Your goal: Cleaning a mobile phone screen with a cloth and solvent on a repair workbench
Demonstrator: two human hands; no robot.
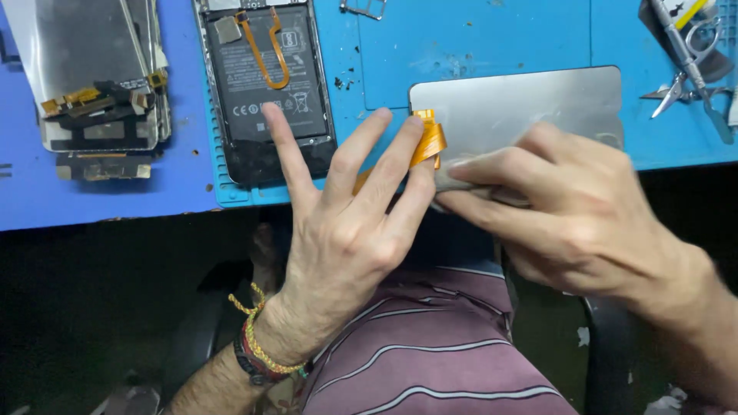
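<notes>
Left hand (350, 223) lying spread, fingers pressing the orange flex cable (427, 142) at the near edge of the silver display panel (523, 104). Right hand (573, 211) pinching that panel's near edge just beside the left fingertips. Beyond the left hand, opened phone with black battery (265, 84) lying on the blue surface (461, 38); farther left, stacked screens (92, 73); beyond the right hand, tweezers (688, 58).
</notes>
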